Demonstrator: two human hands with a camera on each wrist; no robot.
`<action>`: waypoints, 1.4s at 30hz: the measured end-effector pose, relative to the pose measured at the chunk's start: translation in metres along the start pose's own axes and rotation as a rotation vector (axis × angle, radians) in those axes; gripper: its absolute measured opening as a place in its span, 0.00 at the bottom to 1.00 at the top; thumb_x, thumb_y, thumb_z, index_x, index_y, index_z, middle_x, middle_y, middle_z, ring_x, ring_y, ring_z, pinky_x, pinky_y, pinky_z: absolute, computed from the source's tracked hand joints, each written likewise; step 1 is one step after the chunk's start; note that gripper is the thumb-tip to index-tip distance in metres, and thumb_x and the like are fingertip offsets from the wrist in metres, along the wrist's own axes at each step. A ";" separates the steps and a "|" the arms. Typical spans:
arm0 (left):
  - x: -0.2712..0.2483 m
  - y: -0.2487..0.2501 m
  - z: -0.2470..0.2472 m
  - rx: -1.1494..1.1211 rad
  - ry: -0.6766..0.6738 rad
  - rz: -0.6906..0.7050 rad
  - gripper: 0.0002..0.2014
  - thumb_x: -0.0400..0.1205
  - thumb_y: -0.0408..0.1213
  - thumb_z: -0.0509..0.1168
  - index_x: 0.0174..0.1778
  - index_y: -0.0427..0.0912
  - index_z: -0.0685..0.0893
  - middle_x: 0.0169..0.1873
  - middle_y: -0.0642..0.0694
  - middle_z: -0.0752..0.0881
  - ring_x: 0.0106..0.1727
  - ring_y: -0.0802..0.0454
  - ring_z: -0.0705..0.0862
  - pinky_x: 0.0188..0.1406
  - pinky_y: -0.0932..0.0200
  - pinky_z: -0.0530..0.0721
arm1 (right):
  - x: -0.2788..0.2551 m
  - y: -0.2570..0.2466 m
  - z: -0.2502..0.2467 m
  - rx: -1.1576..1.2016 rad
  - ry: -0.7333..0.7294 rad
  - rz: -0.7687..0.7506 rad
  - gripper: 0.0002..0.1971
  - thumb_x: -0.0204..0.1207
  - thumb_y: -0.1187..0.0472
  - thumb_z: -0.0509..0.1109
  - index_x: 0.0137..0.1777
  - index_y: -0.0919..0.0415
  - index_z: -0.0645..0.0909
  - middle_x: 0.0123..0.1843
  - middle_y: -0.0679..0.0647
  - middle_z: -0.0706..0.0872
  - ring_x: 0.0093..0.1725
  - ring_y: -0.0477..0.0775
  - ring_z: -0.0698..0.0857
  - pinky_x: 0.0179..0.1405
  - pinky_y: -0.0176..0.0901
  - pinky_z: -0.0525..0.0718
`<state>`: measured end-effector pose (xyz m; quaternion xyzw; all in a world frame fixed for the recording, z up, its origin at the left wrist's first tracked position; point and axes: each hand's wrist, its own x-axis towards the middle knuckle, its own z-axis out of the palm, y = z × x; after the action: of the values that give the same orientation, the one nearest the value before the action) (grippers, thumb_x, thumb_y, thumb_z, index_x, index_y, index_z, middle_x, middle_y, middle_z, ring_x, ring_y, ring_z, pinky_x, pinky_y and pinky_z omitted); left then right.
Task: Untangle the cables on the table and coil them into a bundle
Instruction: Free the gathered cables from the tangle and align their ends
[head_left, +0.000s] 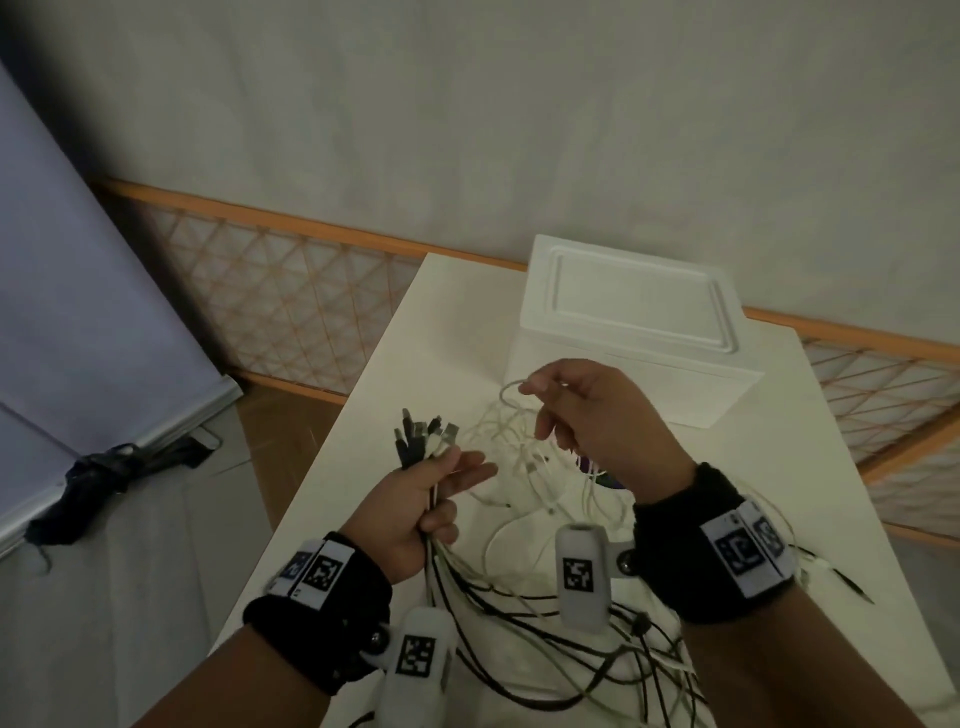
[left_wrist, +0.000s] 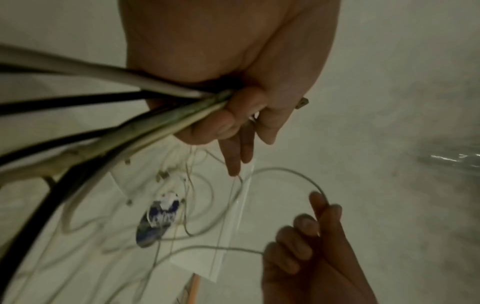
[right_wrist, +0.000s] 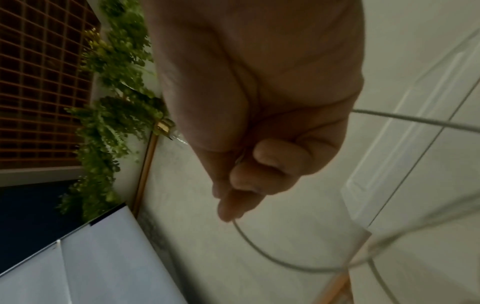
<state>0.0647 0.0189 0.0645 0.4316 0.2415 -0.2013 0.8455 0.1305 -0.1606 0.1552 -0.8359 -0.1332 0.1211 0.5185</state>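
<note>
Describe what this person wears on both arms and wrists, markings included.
Both forearms are bare, with no sleeves. Each wrist carries a wide black fabric band: left wrist band, right wrist band. White tags printed with black square-patterned markers sit on each band. A white rounded camera pod, also bearing a marker, is bolted to the inner side of each band.

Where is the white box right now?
In the head view the white box sits on the far part of the table, near the wall, just beyond the right hand, with its lid on.
</note>
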 end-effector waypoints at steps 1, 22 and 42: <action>0.001 0.002 0.009 -0.030 -0.033 0.005 0.15 0.86 0.46 0.58 0.54 0.38 0.84 0.55 0.44 0.90 0.13 0.60 0.60 0.14 0.69 0.64 | -0.008 -0.001 0.003 -0.032 -0.061 -0.007 0.10 0.82 0.56 0.65 0.47 0.58 0.86 0.30 0.56 0.88 0.24 0.47 0.77 0.23 0.32 0.74; 0.055 0.008 0.018 -0.273 0.205 0.116 0.06 0.85 0.41 0.63 0.48 0.42 0.81 0.30 0.52 0.90 0.12 0.61 0.63 0.13 0.71 0.66 | -0.094 0.134 -0.100 -0.421 0.377 0.636 0.16 0.72 0.60 0.68 0.22 0.60 0.80 0.23 0.55 0.83 0.28 0.57 0.81 0.30 0.45 0.72; 0.031 0.012 0.033 -0.305 0.082 0.072 0.07 0.83 0.38 0.65 0.41 0.43 0.85 0.37 0.53 0.88 0.12 0.62 0.62 0.13 0.71 0.65 | -0.053 0.072 0.013 -0.383 -0.217 -0.015 0.08 0.80 0.57 0.67 0.53 0.52 0.88 0.43 0.37 0.89 0.46 0.34 0.85 0.49 0.29 0.80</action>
<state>0.1042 -0.0061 0.0713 0.3146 0.2877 -0.1143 0.8973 0.0837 -0.1990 0.0882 -0.9002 -0.2151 0.1788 0.3338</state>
